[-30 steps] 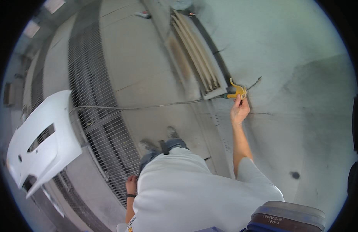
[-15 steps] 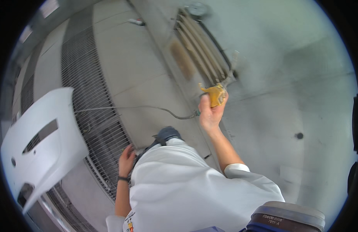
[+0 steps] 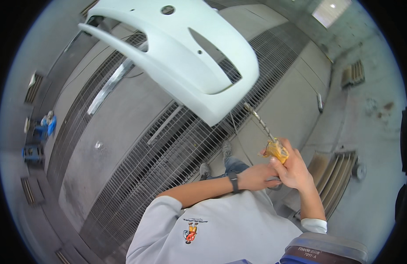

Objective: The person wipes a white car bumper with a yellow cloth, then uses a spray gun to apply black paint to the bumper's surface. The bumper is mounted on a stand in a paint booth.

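Observation:
My right hand [image 3: 296, 169] is shut on a yellow air gun [image 3: 277, 152] with a long metal nozzle [image 3: 260, 122] pointing up and forward, its tip near the lower edge of a large white car bumper panel [image 3: 230, 92]. My left hand [image 3: 256, 178] is just below the gun, touching my right hand, fingers curled round something grey that I cannot make out. A thin hose [image 3: 234, 123] runs down behind the nozzle.
The panel stands raised over metal floor grates [image 3: 137, 180]. Blue objects [image 3: 45, 125] sit by the left wall, along with slatted fixtures [image 3: 31, 189]. A slatted metal unit [image 3: 335, 176] is at my right. A respirator [image 3: 322, 251] fills the lower right corner.
The view has swung round to face the bumper, which was at the left. My right hand has brought the gun in front of me, and my left hand has risen from my side to meet it.

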The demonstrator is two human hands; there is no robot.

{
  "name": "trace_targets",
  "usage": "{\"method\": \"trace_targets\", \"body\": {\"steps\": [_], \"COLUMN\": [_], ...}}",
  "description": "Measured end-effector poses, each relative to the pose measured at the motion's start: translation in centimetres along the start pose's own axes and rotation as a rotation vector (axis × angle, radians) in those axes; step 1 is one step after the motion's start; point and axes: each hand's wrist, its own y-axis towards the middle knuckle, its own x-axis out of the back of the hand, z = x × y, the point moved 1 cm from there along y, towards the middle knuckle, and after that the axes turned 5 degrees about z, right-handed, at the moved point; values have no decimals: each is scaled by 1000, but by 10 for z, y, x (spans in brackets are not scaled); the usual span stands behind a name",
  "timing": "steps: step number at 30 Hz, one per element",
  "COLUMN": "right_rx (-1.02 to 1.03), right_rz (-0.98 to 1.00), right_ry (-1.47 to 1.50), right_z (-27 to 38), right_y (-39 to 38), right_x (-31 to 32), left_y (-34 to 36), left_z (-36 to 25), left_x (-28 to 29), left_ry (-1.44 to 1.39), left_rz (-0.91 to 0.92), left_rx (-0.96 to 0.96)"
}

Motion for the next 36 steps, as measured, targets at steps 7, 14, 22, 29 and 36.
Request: {"method": "trace_targets", "body": {"steps": [7, 14, 22, 29, 36], "right_rx": [6, 16, 102, 51, -99], "right_rz": [358, 624, 701, 664, 625], "right_ry": [-36, -145, -167, -161, -218], "right_z": [-48, -73, -89, -81, -51], "right_y": [112, 176, 208, 213, 218], "right_x": [33, 103, 124, 135, 123], "left_y": [-157, -199, -140, -126, -125], "left_z": [150, 106, -4, 0, 35], "left_x": [47, -92, 26, 184, 275], "left_ry": [124, -919, -421, 759, 1233], "left_rz": [-545, -1250, -757, -995, -442], "left_rx": [768, 1025, 1279, 1018, 713]}}
